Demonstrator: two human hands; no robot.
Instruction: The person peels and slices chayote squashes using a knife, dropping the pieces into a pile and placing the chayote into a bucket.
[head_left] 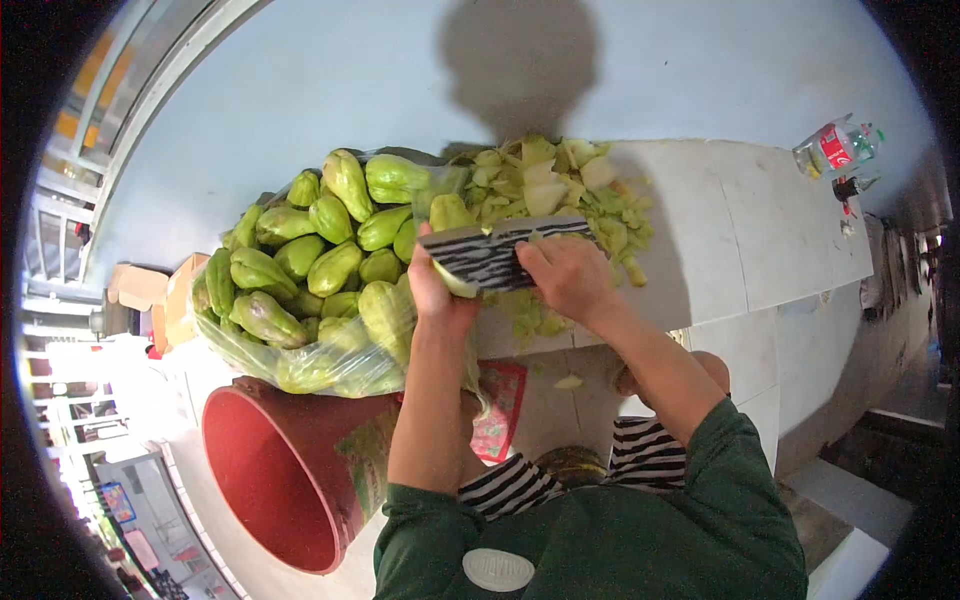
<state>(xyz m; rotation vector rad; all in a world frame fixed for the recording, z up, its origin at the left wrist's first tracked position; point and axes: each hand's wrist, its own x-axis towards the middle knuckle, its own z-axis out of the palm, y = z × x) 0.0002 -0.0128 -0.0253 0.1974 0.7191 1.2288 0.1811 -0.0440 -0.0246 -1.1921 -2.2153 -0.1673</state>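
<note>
Left hand [445,300] grips a rounded pale-green chayote [458,283], right hand [570,272] a broad striped metal blade [470,258]; red label [833,147] on clear plastic bottle [861,142] illegible.

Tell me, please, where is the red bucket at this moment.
The bucket is at lower left in the head view, just below the bag of green fruit and left of the left forearm.

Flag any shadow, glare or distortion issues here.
Head view: rounded shadow on the pale wall; head view: lower left blown out, right edge dim; head view: fisheye bowing, black corners; head view: striped blade, probably mirroring the striped shorts.
</note>
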